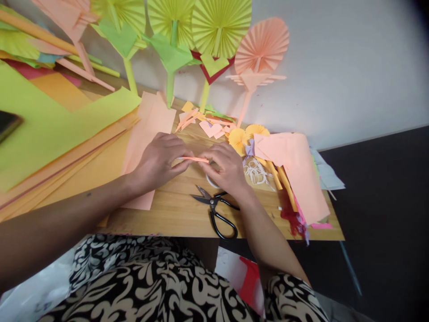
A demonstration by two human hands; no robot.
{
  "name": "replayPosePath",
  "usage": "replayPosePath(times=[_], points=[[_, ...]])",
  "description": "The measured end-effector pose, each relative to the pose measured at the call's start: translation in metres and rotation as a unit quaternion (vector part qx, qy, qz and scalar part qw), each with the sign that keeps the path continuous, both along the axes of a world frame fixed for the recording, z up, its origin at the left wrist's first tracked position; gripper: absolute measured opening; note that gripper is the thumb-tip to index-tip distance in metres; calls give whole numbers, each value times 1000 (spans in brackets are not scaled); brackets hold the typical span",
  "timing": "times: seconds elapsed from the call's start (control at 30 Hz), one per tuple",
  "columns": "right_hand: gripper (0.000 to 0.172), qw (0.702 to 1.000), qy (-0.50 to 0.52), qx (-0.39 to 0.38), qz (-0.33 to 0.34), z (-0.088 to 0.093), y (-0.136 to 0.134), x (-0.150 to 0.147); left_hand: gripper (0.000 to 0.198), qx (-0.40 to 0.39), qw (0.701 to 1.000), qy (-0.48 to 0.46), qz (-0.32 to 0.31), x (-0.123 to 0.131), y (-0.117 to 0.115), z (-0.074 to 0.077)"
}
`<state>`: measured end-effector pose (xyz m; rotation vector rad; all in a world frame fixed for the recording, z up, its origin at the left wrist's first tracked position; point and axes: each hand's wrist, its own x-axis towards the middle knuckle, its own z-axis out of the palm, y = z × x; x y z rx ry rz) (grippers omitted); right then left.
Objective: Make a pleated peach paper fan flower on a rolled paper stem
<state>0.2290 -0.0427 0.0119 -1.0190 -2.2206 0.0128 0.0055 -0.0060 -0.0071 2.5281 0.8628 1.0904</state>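
- Head view: left hand (162,156) pinches the left end of a narrow orange-pink paper strip (195,158), thumb and fingers clamped on it.
- Right hand (225,164) clamps the strip's other end between thumb and fingers.
- Strip lies roughly level between the hands, above the wooden table (174,221).
- Black-handled scissors (212,202) rest near the right wrist, blades parted.
- White strings (257,172) lie right of the right hand.
- Pleated yellow fan (231,20) stands by the wall.
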Motion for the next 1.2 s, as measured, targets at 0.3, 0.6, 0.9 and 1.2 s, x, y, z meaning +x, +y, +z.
replayPosePath(times=[0.3,0.6,0.9,1.2], points=[[21,1000,-20,-12,7,0,-2,-2,29,8,1000,17,-7,1,-2,1],[17,1000,4,-7,-21,-2,0,0,32,4,1000,4,20,-3,1,1],[21,999,-20,10,-34,1,1,2,39,-1,999,3,35,-3,1,2],[6,999,3,4,-34,-1,6,8,24,1,999,-35,40,-7,8,3]])
